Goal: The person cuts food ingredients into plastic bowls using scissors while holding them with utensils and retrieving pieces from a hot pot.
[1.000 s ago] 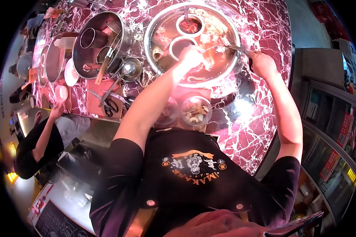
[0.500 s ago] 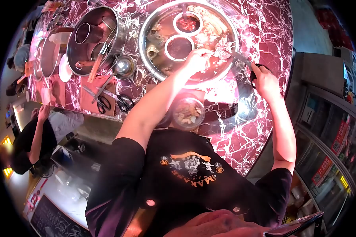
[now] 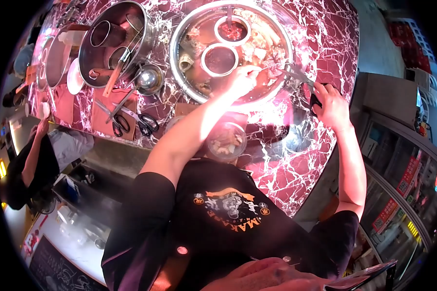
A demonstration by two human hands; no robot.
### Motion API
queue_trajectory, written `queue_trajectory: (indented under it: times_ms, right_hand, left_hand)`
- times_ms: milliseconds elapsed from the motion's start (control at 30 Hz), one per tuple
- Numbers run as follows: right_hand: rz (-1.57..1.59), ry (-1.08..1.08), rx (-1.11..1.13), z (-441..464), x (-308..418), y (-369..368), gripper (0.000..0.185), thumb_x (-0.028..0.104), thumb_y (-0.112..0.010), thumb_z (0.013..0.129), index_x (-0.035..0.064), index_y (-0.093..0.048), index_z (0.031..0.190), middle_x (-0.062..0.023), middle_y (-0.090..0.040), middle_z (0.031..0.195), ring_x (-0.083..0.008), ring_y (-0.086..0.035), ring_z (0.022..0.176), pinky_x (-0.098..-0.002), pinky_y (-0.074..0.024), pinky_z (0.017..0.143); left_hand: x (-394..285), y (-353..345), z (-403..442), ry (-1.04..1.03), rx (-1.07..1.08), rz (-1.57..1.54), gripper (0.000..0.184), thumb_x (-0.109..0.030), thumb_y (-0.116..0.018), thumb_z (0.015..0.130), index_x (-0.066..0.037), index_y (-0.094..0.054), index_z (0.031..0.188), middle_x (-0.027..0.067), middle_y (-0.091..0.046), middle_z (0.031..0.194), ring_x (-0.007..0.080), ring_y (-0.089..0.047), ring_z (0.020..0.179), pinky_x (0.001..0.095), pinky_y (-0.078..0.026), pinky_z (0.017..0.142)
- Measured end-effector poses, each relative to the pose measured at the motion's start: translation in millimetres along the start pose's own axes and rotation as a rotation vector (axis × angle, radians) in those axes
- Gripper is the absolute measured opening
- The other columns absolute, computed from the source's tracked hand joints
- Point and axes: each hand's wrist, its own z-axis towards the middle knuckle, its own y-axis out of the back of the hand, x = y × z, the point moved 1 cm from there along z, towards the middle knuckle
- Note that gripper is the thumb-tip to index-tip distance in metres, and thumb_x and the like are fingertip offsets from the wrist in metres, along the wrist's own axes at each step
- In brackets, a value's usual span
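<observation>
Plainly, the big pot (image 3: 174, 56) is running its near rim beneath the left forearm, so a sagging arm could be brushing metal that may be hot. That forearm is slanting up and inward, and the left hand (image 3: 243, 81) is hanging over the broth (image 3: 206, 41), its fingers apparently pinching together on what is looking like a thin stick (image 3: 265, 68). A loose pinch could be letting the stick roll, with the food piece (image 3: 275, 64) slipping away into the broth. That piece is sitting at the pot's right part, close to the blade tips; whether they are touching, I cannot tell. Because both hands are meeting near one spot, blades straying leftward could be nicking the left fingertips. The scissors (image 3: 300, 76) are crossing above the right rim, pointing left, while glare is hiding whether the blades are parted. Farther right, a slick grip could be letting them twist. The right hand (image 3: 331, 105) is clamping its fingers around the black handles, its wrist bending inward and its forearm rising from the lower right.
</observation>
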Motion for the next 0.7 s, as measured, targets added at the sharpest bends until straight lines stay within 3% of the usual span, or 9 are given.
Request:
queue_trajectory:
  times_ms: [167, 267, 367, 467, 567, 667, 700]
  right_hand:
    - [-0.018, 0.027, 0.034, 14.4, -6.9, 7.3, 0.057, 0.016, -0.073, 0.073, 0.0122, -0.058, 0.128, -0.0132, -0.062, 0.104, -0.0337, -0.063, 0.104, -0.0454, -0.0526, 0.089]
    - [0.001, 0.071, 0.040, 22.1, -12.8, 6.6, 0.060, 0.016, -0.074, 0.072, 0.0128, -0.056, 0.130, -0.0126, -0.061, 0.105, -0.0332, -0.063, 0.105, -0.0450, -0.0520, 0.090]
    - [0.006, 0.158, 0.028, 34.8, -24.7, -11.1, 0.061, 0.016, -0.074, 0.073, 0.0129, -0.056, 0.131, -0.0128, -0.061, 0.106, -0.0325, -0.063, 0.104, -0.0447, -0.0526, 0.088]
    - [-0.035, 0.203, 0.033, 41.8, -30.5, -22.9, 0.062, 0.012, -0.071, 0.074, 0.0127, -0.056, 0.135, -0.0130, -0.062, 0.106, -0.0330, -0.064, 0.100, -0.0439, -0.0538, 0.083]
    - [-0.068, 0.170, 0.193, 44.9, -32.0, -12.4, 0.064, 0.006, -0.067, 0.076, 0.0129, -0.054, 0.138, -0.0149, -0.062, 0.108, -0.0364, -0.065, 0.096, -0.0450, -0.0545, 0.080]
    - [-0.080, 0.159, 0.200, 40.2, -38.8, -2.1, 0.062, 0.005, -0.064, 0.076, 0.0130, -0.056, 0.137, -0.0143, -0.063, 0.106, -0.0370, -0.066, 0.090, -0.0449, -0.0554, 0.076]
    - [-0.073, 0.172, 0.174, 38.0, -36.7, 5.0, 0.061, 0.011, -0.065, 0.076, 0.0127, -0.055, 0.136, -0.0124, -0.063, 0.106, -0.0361, -0.066, 0.091, -0.0444, -0.0554, 0.078]
  left_hand:
    - [4.9, 1.4, 4.4, -0.023, -0.032, -0.187, 0.023, -0.007, -0.054, 0.101, 0.002, -0.065, 0.119, 0.0032, -0.065, 0.074, 0.0087, -0.058, 0.059, 0.0238, -0.047, 0.052]
    - [6.4, 3.2, 3.4, -0.044, -0.038, -0.188, 0.024, -0.007, -0.053, 0.101, 0.003, -0.064, 0.120, 0.0041, -0.065, 0.074, 0.0092, -0.058, 0.058, 0.0240, -0.047, 0.051]
    - [15.1, -0.7, 8.5, -0.210, -0.049, -0.030, 0.025, -0.008, -0.054, 0.101, 0.004, -0.063, 0.121, 0.0043, -0.065, 0.074, 0.0092, -0.058, 0.058, 0.0242, -0.047, 0.050]
    - [4.8, -2.6, 4.1, -0.036, -0.052, -0.150, 0.025, -0.008, -0.055, 0.101, 0.003, -0.064, 0.121, 0.0038, -0.064, 0.073, 0.0091, -0.058, 0.057, 0.0245, -0.048, 0.050]
    - [6.7, -0.1, 3.0, 0.032, -0.080, -0.229, 0.024, -0.008, -0.056, 0.100, 0.002, -0.066, 0.119, 0.0032, -0.065, 0.073, 0.0090, -0.058, 0.057, 0.0250, -0.048, 0.051]
    - [1.5, 5.7, 1.7, 0.015, -0.090, -0.317, 0.023, -0.008, -0.056, 0.100, 0.001, -0.068, 0.117, 0.0035, -0.066, 0.076, 0.0090, -0.060, 0.059, 0.0252, -0.049, 0.052]
    - [3.6, 9.1, 2.3, -0.005, -0.022, -0.442, 0.022, -0.007, -0.057, 0.100, 0.001, -0.068, 0.117, 0.0036, -0.068, 0.080, 0.0089, -0.061, 0.060, 0.0253, -0.049, 0.053]
